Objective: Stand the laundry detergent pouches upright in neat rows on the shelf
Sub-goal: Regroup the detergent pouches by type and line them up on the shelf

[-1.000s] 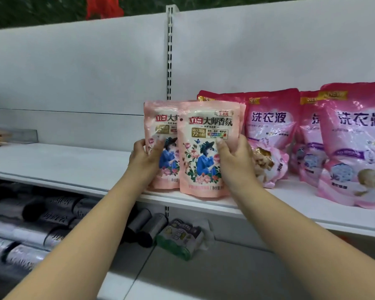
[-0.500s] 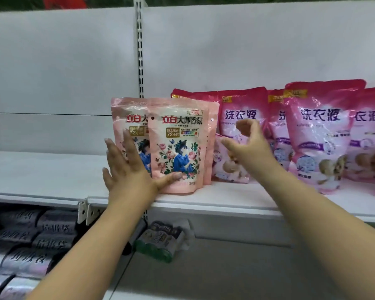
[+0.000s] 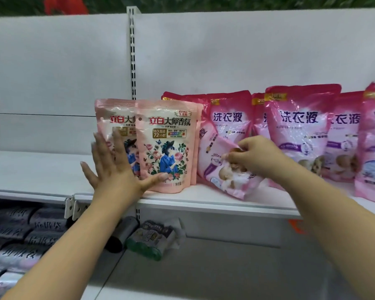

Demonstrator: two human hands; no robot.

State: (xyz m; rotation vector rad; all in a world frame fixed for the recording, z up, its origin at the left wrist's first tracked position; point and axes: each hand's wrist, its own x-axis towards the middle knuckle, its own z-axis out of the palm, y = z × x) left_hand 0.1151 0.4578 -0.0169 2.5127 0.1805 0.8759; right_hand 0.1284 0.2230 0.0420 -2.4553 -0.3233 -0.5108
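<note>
My left hand (image 3: 115, 169) lies flat against the peach pouches (image 3: 167, 146); right of them, my right hand (image 3: 256, 156) seemingly pinches the slumped pink pouch (image 3: 225, 180).

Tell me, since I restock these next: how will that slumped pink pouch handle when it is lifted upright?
Likely floppy: the slumped pink pouch sags and creases where the right hand pinches it. Probably slippery, given its glossy film. Once stood up it may tip again, since it now leans askew on the shelf while its neighbours stand packed together.
</note>
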